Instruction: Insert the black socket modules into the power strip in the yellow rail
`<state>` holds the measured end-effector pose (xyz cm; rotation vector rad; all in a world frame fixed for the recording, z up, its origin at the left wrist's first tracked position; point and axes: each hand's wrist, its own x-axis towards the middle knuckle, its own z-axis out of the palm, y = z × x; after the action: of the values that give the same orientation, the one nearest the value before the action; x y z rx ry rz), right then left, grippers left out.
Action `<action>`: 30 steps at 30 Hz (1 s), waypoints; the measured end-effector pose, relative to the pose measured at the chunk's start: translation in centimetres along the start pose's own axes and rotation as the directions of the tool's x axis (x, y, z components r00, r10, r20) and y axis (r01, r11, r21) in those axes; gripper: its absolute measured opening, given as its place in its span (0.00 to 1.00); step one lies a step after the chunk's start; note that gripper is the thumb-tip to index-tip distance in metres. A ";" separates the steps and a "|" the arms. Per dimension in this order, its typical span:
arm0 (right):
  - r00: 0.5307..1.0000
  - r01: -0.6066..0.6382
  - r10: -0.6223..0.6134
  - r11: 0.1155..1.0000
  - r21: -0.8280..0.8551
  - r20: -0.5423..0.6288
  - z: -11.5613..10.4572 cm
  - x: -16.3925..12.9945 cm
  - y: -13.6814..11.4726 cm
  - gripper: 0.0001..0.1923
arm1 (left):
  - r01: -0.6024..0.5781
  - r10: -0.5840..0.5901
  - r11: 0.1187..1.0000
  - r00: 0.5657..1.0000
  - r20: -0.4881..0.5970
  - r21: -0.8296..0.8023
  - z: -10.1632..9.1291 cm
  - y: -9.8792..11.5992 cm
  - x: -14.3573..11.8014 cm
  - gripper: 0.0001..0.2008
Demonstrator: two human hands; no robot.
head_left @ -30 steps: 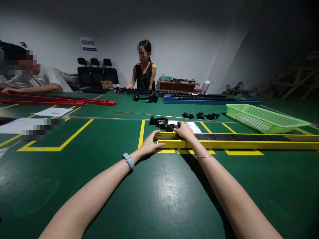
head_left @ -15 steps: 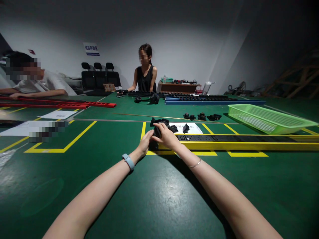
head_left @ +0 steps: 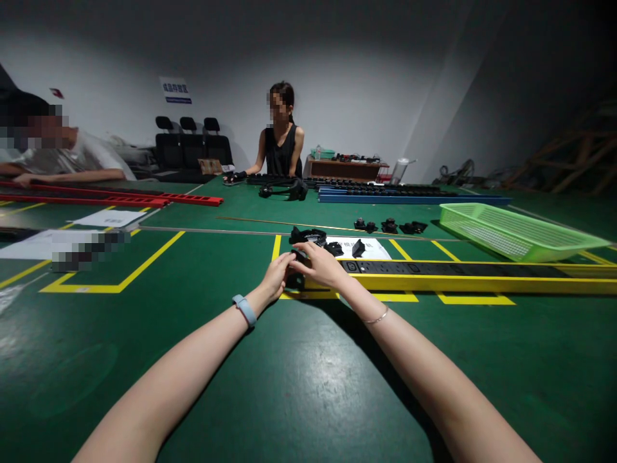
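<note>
Item: yellow rail [head_left: 463, 281], long, laid flat on the green worktop [head_left: 299, 379], its black socket strip facing up. The rail is the landmark for all entries below.

Left end of rail: both hands are brought together here. The left hand [head_left: 277, 273] is curled against the end, apparently to steady it; the right hand [head_left: 322, 265] is laid over the top, fingers bent down onto a small black part [head_left: 295, 280] at the rail's tip. The part seems to be pinched between the two hands, though the grip is mostly hidden by the fingers. A pale wristband [head_left: 244, 310] is worn on the left wrist, a thin bracelet [head_left: 376, 317] on the right.

Just behind the left end: a heap of loose black parts [head_left: 308, 236], kept within reach, partly on a white sheet [head_left: 371, 248].

Further behind the rail's middle: three small black pieces [head_left: 389, 226] set out in a row.

Behind the rail's right half: a green basket [head_left: 511, 229], tilted, lying on the worktop.

Under and around the rail: yellow tape lines [head_left: 144, 263] marking bays.

Far behind the rail: a blue rail [head_left: 409, 198] with black strips, and a seated person [head_left: 279, 138] in black. Far left of the rail: red rails [head_left: 110, 196], papers [head_left: 108, 218], and another person's arm [head_left: 72, 175] rested by them.
</note>
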<state>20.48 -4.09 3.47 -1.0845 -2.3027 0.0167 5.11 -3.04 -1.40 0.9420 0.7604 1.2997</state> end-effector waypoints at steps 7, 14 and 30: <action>0.925 -0.315 0.342 0.934 -0.167 0.164 -1.8 -0.4 4.2 0.19 | 0.004 -0.004 1.000 0.999 -0.045 -0.005 0.0 -0.4 0.3 0.14; 0.909 -0.343 0.388 0.903 -0.258 0.150 -1.2 -0.2 4.1 0.20 | -0.013 0.017 0.999 0.997 -0.080 0.049 0.3 -0.3 0.1 0.12; 0.901 -0.362 0.410 0.890 -0.277 0.141 -1.4 -0.3 3.5 0.21 | -0.117 0.171 0.911 0.980 -0.104 0.395 0.0 -1.2 0.4 0.07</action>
<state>23.80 -2.31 3.59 -1.7319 -2.2573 -0.0049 5.73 -2.68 -2.49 1.2535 1.0997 1.3791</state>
